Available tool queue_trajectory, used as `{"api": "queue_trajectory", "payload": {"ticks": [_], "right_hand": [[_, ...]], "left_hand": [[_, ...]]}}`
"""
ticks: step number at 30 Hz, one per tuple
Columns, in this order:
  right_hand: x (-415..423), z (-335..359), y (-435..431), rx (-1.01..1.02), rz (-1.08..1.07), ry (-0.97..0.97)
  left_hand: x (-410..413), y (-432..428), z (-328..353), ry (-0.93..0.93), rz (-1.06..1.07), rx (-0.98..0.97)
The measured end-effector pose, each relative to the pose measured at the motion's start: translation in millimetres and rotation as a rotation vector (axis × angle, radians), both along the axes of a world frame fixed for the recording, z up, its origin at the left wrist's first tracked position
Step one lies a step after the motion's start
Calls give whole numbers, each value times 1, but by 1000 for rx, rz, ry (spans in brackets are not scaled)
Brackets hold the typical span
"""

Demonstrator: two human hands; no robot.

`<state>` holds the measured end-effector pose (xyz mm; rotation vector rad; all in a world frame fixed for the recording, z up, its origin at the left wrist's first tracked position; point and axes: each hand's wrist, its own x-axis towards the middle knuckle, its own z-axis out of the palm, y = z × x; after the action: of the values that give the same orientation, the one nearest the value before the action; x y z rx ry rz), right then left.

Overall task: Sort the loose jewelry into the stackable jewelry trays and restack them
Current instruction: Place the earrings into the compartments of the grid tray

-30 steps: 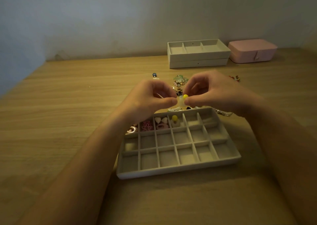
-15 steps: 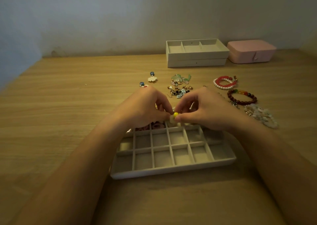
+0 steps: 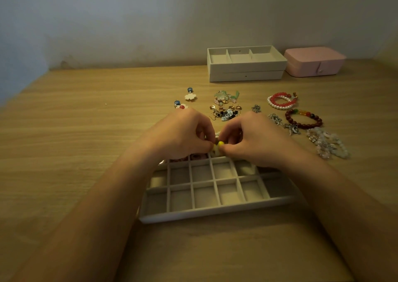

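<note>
Yellow-beaded piece (image 3: pixel 220 143), pinched by left hand (image 3: pixel 183 133) and right hand (image 3: pixel 256 139), mostly hidden.

Left hand (image 3: pixel 183 135) and right hand (image 3: pixel 256 139) lowered from above the tray (image 3: pixel 215 214) to its far row, yellow-beaded earring (image 3: pixel 220 144) brought down between them, bracelets (image 3: pixel 303 119) behind now uncovered

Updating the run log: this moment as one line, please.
left hand: pinches yellow-bead earring; right hand: pinches it too; place: over far row of grid tray; unsorted: bracelets on table
</note>
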<state>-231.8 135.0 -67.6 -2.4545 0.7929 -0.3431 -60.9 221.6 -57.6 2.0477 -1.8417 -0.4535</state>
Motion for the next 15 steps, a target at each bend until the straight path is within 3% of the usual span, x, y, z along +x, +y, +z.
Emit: {"api": "queue_trajectory", "payload": {"ticks": [7, 15], "right_hand": [[-1, 0, 2, -59, -31, -5], [1, -2, 7, -148, -59, 77]], "left_hand": [[-4, 0, 1, 39, 39, -18], [-7, 1, 0, -40, 50, -2]]}}
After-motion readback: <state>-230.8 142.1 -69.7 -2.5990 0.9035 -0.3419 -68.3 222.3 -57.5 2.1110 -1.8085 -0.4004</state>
